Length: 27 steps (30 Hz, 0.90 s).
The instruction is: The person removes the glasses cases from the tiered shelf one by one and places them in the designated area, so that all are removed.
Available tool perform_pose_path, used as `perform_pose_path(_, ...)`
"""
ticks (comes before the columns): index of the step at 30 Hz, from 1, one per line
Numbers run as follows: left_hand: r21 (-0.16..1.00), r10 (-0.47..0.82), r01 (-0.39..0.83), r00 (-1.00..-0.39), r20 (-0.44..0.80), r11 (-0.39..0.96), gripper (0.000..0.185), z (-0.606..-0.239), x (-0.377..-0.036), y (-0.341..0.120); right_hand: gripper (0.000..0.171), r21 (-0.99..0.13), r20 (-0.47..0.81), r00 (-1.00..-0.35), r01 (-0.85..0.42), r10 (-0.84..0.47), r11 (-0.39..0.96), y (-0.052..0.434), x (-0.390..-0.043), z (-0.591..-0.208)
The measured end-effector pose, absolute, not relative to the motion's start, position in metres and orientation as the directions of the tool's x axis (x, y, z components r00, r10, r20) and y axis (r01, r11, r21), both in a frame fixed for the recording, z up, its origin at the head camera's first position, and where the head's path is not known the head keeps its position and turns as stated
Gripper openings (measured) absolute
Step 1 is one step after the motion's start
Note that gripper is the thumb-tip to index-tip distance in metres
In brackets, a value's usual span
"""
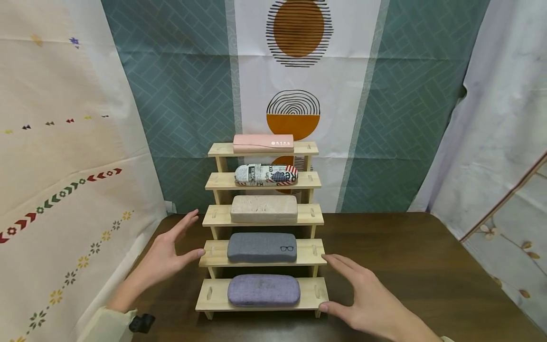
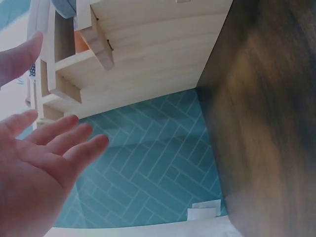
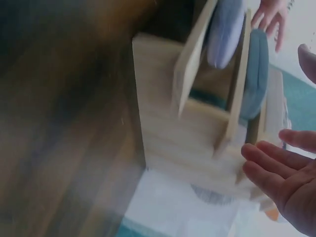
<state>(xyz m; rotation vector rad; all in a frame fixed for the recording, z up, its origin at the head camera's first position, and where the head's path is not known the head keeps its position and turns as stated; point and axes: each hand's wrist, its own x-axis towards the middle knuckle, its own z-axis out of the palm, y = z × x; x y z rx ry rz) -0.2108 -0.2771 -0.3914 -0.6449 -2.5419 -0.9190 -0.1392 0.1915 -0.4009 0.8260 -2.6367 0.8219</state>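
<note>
Both hands, left hand [image 1: 164, 254] at 9 o'clock, right hand [image 1: 363, 299] at 3, fingers wide, holding nothing, flanking wooden step rack [image 1: 213, 256], maybe to steady it.

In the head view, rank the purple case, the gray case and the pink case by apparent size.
1. Purple case, bottom step, looks largest.
2. Gray case, barely smaller.
3. Pink case, top step, looks smallest.
The lower cases sit nearer the camera, so true sizes are unsure.

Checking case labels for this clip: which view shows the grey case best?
The head view: the grey case lies whole on the second step, glasses logo visible. Right wrist shows only its blurred edge; left wrist shows none of it.
</note>
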Motion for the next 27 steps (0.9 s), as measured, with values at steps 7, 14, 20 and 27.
perform_pose_path(7, 0.56, 0.325, 0.533, -0.841, 0.433, 0.635, 0.095, -0.397, -0.217, -0.275, 0.079, -0.513, 0.315, -0.809, -0.585, -0.496, 0.628, 0.173, -0.138, -0.414)
perform_pose_path(14, 0.606, 0.329, 0.503, -0.863, 0.383, 0.616, 0.097, -0.401, -0.219, -0.272, 0.078, -0.557, 0.226, -0.815, -0.557, -0.533, 0.616, 0.158, -0.142, -0.426)
perform_pose_path(20, 0.636, 0.333, 0.497, -0.868, 0.369, 0.59, 0.097, -0.404, -0.219, -0.27, 0.073, -0.53, 0.259, -0.804, -0.582, -0.536, 0.617, 0.149, -0.146, -0.436)
perform_pose_path(27, 0.656, 0.327, 0.483, -0.876, 0.355, 0.58, 0.096, -0.407, -0.221, -0.269, 0.07, -0.569, 0.302, -0.802, -0.586, -0.516, 0.577, 0.139, -0.156, -0.445)
